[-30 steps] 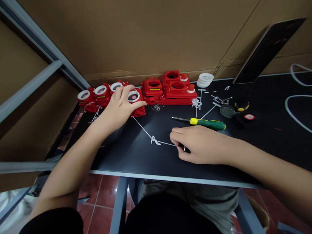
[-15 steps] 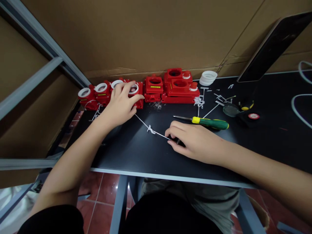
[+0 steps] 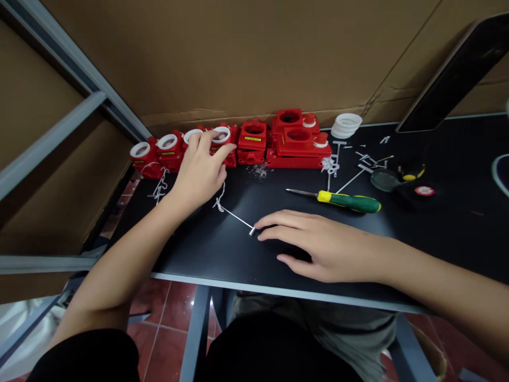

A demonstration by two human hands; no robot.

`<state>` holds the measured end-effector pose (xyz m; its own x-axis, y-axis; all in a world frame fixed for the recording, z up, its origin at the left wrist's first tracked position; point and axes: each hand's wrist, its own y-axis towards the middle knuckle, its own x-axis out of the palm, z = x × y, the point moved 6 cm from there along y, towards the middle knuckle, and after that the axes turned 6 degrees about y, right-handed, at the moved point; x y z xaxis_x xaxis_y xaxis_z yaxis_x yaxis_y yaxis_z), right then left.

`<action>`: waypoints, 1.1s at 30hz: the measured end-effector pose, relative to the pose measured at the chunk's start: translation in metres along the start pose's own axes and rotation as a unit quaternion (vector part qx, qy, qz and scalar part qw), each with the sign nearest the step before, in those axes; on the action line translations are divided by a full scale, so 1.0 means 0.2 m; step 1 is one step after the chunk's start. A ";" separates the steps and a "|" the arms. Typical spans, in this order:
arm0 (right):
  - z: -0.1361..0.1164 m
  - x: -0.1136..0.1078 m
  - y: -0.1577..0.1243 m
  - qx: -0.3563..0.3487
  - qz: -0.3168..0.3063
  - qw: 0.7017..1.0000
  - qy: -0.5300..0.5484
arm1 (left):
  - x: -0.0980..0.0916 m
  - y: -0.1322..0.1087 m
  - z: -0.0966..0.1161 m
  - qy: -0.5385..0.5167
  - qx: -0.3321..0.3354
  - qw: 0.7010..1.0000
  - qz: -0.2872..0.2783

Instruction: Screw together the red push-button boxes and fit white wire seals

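My left hand rests with curled fingers on a red plastic housing with a white ring, at the right end of a row of such housings at the back of the black table. A thin white cord with a knot runs from that housing toward my right hand. My right hand lies flat on the table with fingers stretched out, its fingertips just beside the cord's end.
More red housings and a stack of white rings stand at the back. A green-and-yellow screwdriver lies beyond my right hand, near small white scraps, a lens and a dark slanted panel. Cardboard walls the back.
My right hand has let go of the cord and flattened out. The cord has slackened and its knot has slid left toward the housing. My left hand has pushed the housing back into the row.
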<state>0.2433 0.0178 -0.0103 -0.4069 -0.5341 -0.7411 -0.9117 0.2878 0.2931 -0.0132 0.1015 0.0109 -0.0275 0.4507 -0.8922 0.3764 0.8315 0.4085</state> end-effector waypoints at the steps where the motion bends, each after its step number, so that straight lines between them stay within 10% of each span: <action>1: 0.00 0.00 0.00 0.000 0.000 1.000 0.001 | -0.02 0.00 0.03 -0.009 0.014 1.000 0.003; 10: 0.00 0.05 0.00 0.029 -0.068 0.996 -0.056 | -0.16 -0.12 0.38 -0.135 0.259 0.950 -0.107; 24: -0.01 -0.02 0.02 -0.068 0.041 0.981 -0.178 | -0.18 -0.16 0.42 -0.194 0.309 0.911 -0.191; 29: 0.02 -0.22 0.00 -0.058 0.095 0.960 -0.257 | -0.16 -0.17 0.43 -0.199 0.313 0.905 -0.209; 33: 0.22 -0.54 -0.09 0.117 0.191 0.934 -0.278 | -0.17 -0.18 0.43 -0.181 0.324 0.907 -0.197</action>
<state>0.3061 0.1057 0.0374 -0.5475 0.1191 -0.8283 -0.6426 0.5742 0.5073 0.0549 0.0289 0.0095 -0.0158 -0.0735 -0.9972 0.8724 0.4862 -0.0497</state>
